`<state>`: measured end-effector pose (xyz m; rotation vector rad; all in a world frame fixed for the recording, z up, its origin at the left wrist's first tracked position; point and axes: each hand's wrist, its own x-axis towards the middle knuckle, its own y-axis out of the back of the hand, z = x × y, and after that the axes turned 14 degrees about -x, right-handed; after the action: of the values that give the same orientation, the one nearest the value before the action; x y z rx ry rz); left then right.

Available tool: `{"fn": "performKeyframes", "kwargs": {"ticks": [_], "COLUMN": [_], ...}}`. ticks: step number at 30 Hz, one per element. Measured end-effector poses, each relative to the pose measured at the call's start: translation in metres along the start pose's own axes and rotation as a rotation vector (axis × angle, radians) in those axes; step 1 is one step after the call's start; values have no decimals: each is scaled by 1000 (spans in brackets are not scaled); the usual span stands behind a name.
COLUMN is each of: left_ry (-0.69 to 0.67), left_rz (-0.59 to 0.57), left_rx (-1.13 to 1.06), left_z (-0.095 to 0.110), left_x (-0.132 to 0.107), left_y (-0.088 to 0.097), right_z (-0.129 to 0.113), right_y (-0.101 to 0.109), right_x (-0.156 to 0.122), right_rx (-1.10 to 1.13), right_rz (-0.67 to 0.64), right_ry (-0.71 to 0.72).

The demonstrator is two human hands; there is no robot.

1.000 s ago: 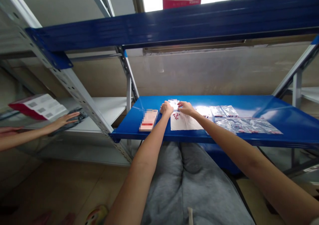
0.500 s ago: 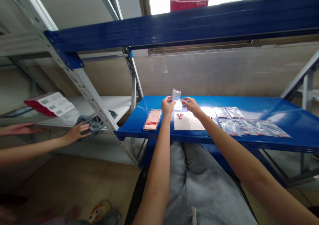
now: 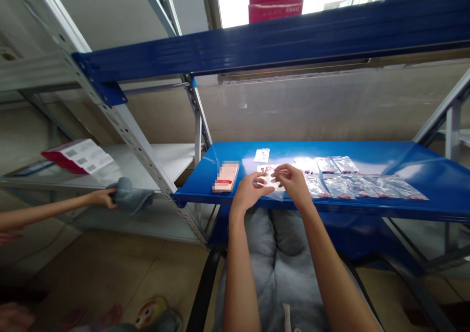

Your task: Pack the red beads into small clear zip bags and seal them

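Note:
My left hand is over the front of the blue shelf, thumb and fingers curved around the edge of a small clear plastic bag. The bag hangs low between my hands, partly hidden. Close by on the right, my right hand has its fingertips pinched together; what they hold is too small to make out. Under both hands lies a white sheet with small red beads on it, largely covered by my fingers. Another small bag with a white face lies behind the sheet.
Filled clear bags with red pieces lie in rows to the right. A pinkish phone-like slab is at left on the blue shelf. Another person's hand holds a grey cloth by the neighbouring white shelf.
My left hand has brought the clear bag down and nearer to me. My right hand has come down over the sheet. The other person's hand and cloth have shifted left.

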<state>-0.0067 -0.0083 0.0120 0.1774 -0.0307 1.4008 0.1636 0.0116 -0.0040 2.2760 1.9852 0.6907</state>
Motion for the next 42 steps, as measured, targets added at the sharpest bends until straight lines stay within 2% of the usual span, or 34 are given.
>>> {"fn": "performKeyframes", "kwargs": {"ticks": [4, 7, 11, 16, 23, 25, 28, 32, 37, 42], "left_ry": [-175, -193, -207, -264, -292, -284, -253, -239, -260, -272], "left_rz": [120, 159, 182, 188, 220, 249, 276, 298, 319, 294], "left_rx": [376, 534, 463, 355, 356, 382, 420, 439, 417, 418], "left_z": [15, 15, 7, 0, -6, -8, -12, -17, -21, -20], "left_x": [-5, -5, 0, 5, 6, 6, 6, 6, 6, 4], "left_y": [-17, -33, -39, -34, -22, -15, -4, 5, 9, 12], "right_z": [1, -2, -5, -6, -1, 8, 24, 39, 50, 57], "right_y": [-8, -10, -7, -3, 7, 13, 15, 2, -16, -19], "right_x": [-2, -4, -7, -8, -3, 7, 32, 63, 80, 88], "right_rx": [10, -9, -37, 40, 41, -34, -345, -688, -886, -985], "right_rz": [-38, -43, -62, -129, -167, -126, -47, -69, -130, -156], "right_ry": [7, 51, 81, 36, 5, -11, 10, 116, 185, 197]}}
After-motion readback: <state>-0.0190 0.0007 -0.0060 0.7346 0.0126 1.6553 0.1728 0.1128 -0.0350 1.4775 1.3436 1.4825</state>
